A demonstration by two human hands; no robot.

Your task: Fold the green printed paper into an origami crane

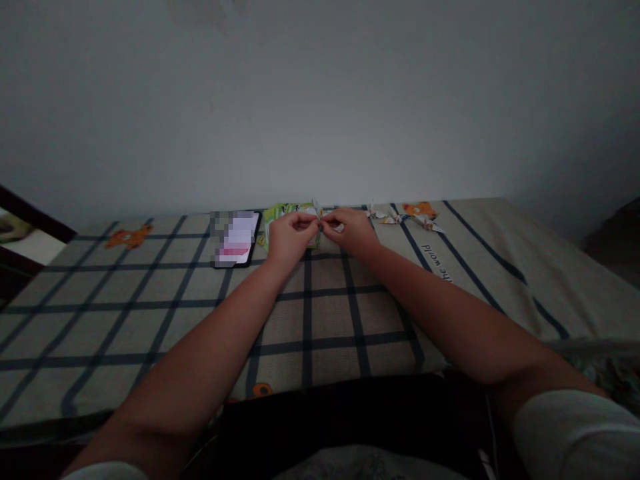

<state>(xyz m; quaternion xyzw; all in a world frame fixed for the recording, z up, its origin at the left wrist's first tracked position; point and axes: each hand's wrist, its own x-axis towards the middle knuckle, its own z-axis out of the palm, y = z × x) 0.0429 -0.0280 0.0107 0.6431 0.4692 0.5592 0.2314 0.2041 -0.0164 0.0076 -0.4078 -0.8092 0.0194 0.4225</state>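
Observation:
My left hand [290, 237] and my right hand [353, 230] meet near the back of the cloth, thumbs and fingers pinched together. Between their fingertips is a small pale strip [316, 208], thin like paper or a wrapper; most of it is hidden by the fingers. Behind and beneath my left hand lies a green printed packet [280, 213], partly covered. Just right of my right hand is a row of small white printed pieces with twisted ends [395, 217], lying on the cloth.
A phone [237, 239] with a lit, blurred screen lies left of the packet. The checked cloth [330, 320] with printed orange figures covers the table. A plain grey wall [320, 100] rises directly behind it. Dark wooden bars [20, 213] stand at the left edge.

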